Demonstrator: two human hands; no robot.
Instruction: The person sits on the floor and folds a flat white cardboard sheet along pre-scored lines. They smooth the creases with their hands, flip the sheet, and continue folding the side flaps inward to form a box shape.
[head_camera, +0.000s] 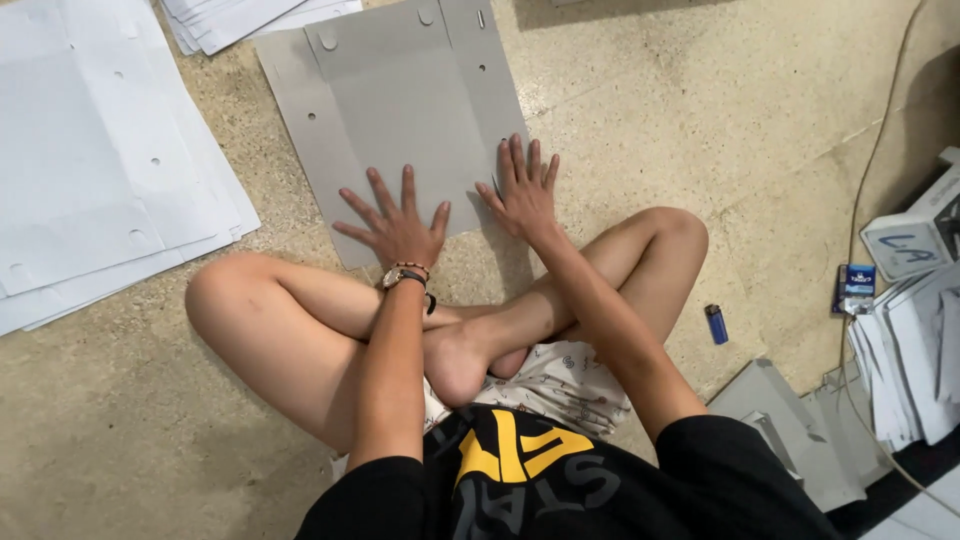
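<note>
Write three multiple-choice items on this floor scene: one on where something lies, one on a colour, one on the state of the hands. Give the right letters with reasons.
1. Where does the stack of white sheets lie relative to the grey cardboard sheet?
A. To its left
B. On top of it
C. To its right, beside the knee

2. What colour is the lighter on the floor?
A. Red
B. Blue
C. Green

3. How are the left hand and right hand placed?
A. Both closed in fists
B. Both lifted clear of the sheet
C. Both flat with fingers spread on the grey sheet

Answers:
1 A, the white stack fills the left edge of the view, beside the grey sheet.
2 B, the small lighter by the person's right knee is blue.
3 C, both palms press down on the sheet's lower edge with fingers splayed.
</note>
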